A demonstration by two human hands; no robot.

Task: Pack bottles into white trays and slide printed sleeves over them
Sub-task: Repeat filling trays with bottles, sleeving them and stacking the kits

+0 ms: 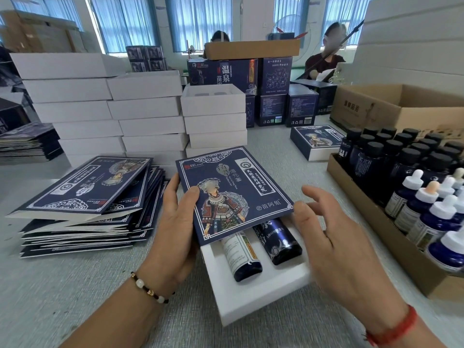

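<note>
Holding the sleeve (232, 194) by its left edge, the left hand (175, 217) has its thumb on the printed face and its fingers underneath, so the sleeve stays open and straight over the tray (261, 292). The right hand (334, 237) is beside the tray's right side with fingers spread and loose, grasping nothing; I think it is there to steady the tray against the push. The tray lies on the table (50, 285), between the hands, and two bottles (261, 247) lie flat in its slots, so the sleeve can pass over them. The sleeve covers about the far half; the near half is not yet covered.

On the sleeve I read "苗阿姐" at the lower right, under a figure in costume. Smaller lines are too small to read. A box (238, 72) behind shows "温泉" and "苗". More sleeves (82, 204) are piled at the left, within reach of the left hand, and standing bottles fill a carton (401, 247) at the right.
</note>
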